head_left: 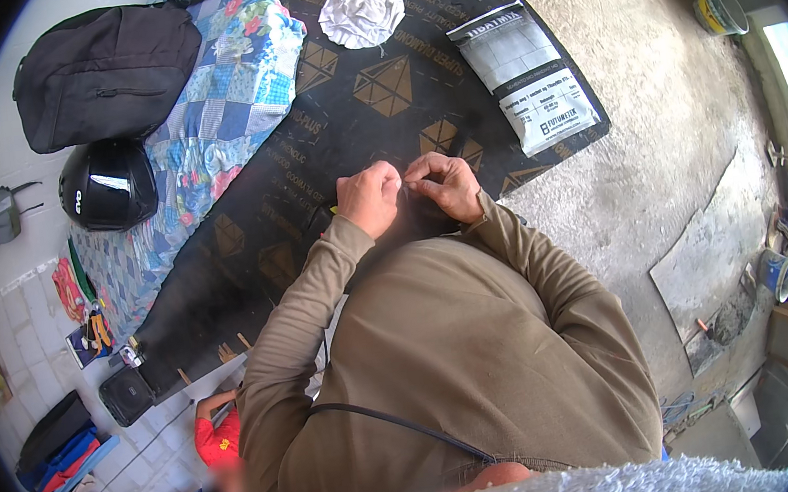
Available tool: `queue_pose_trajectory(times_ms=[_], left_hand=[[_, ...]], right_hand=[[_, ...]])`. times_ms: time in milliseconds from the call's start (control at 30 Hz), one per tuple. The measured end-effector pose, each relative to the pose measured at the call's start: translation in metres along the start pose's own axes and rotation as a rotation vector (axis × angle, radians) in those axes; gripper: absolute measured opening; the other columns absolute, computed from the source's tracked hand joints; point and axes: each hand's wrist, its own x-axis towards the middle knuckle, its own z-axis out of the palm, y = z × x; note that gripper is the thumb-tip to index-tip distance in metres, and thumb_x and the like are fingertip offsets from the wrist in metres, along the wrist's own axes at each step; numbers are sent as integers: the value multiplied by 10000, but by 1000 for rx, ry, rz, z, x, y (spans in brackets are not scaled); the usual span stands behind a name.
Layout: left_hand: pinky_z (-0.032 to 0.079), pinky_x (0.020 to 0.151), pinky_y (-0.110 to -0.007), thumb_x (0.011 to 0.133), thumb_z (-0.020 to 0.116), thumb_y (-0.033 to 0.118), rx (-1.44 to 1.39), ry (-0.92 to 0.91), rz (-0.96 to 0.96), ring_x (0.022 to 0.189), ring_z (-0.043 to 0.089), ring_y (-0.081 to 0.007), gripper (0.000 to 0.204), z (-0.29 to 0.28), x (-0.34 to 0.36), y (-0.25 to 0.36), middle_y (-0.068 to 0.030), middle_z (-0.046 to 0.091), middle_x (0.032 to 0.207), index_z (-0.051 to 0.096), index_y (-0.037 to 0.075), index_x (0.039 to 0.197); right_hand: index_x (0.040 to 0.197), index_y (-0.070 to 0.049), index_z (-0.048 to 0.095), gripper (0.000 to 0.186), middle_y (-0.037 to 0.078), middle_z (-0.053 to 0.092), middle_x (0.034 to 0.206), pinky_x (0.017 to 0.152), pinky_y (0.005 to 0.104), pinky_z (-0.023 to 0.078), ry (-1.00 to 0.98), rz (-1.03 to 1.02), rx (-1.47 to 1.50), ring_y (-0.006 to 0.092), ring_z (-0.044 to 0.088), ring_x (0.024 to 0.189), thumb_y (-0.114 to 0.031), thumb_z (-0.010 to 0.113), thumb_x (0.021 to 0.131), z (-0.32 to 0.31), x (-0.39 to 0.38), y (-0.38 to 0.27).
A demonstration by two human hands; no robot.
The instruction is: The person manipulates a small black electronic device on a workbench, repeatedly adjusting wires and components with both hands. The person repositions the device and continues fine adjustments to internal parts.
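Note:
My left hand (372,198) and my right hand (446,187) meet in front of my body, above the near edge of a black printed board (277,186). Both are closed, fingertips pinched and almost touching. Whatever sits between them is too small to make out. Beyond the hands, a crumpled white cloth (361,9) lies on the board. To the right of it rests a flat white and grey plastic packet (530,78) with dark print. Small dark items beside my left wrist are partly hidden by it.
Left on the board, a blue patchwork cloth (237,80) lies under a black backpack (111,69) and a black helmet (109,185). A person in a red shirt (218,440) is low at the left. Buckets (720,10) and a grey sheet (716,250) stand or lie on the concrete floor at right.

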Motion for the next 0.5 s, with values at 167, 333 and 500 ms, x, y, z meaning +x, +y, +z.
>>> queue_pose_trajectory(times_ms=[167,333,500], left_hand=[[520,727,-391,941,686,132,-16,-55,5,707,702,-250,47,-10,0,3,-60,728,789,691,88,926],[537,731,-371,917,692,110,-25,-64,-6,689,695,-234,30,-11,1,4,-63,724,776,694,82,908],[550,707,-363,908,705,108,-42,-100,-38,681,693,-221,32,-13,1,7,-67,720,771,698,78,916]], right_hand=[[1109,15,718,154,46,725,1018,829,273,579,-102,69,-121,121,691,881,63,689,965,-7,2,-5],[1095,22,722,142,55,726,1038,849,281,579,-137,114,-95,122,695,919,62,697,961,-10,3,-15],[1056,37,732,108,64,729,1072,863,284,579,-129,74,-55,123,694,958,61,705,955,-12,2,-7]])
